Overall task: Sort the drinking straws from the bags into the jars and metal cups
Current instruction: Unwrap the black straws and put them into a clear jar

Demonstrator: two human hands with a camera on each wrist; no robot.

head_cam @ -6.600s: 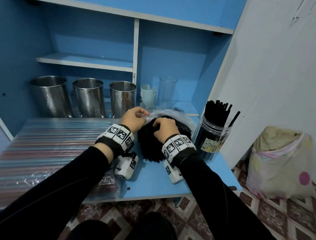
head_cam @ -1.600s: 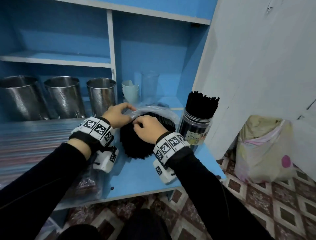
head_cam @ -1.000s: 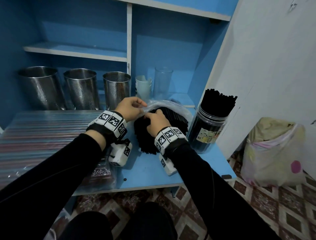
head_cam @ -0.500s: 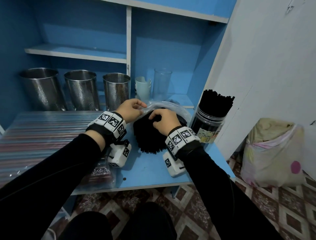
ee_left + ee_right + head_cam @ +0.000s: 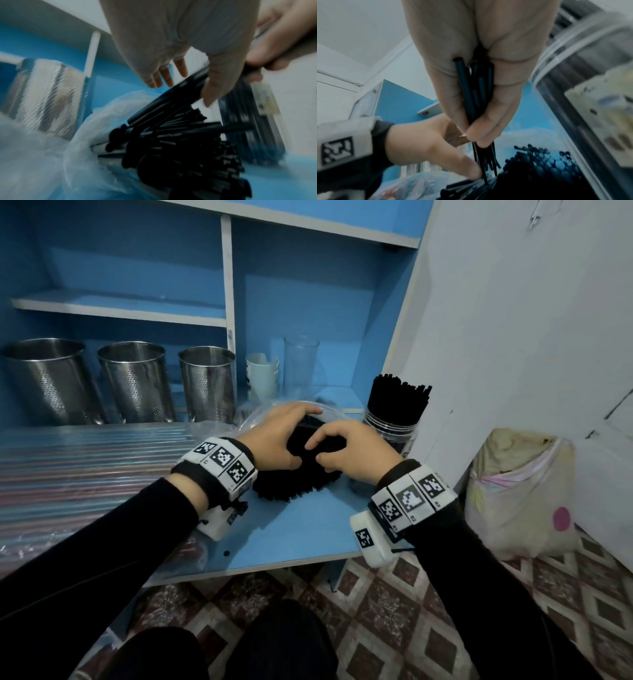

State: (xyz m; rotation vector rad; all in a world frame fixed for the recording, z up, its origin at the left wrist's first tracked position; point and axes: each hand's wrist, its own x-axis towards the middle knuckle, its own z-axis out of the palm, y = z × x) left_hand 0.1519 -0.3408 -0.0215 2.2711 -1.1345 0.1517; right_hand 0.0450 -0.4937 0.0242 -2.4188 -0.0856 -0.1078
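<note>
my right hand is curled around a few black straws over the pile on the blue counter. my left hand rests fingers-spread on the pile's clear bag. right of it stands a straw-filled jar; three metal cups stand far left.

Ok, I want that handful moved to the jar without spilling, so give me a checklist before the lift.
1. Right hand grips a small bunch of black straws: ok.
2. Bunch free of the pile in the plastic bag: not ok, its far ends still reach into the pile.
3. Left hand steadies the pile: ok, fingers rest on it.
4. Jar upright beside the bag: ok.
5. Room left in the jar: cannot tell, it looks packed with straws.
6. Metal cups upright: ok.
</note>
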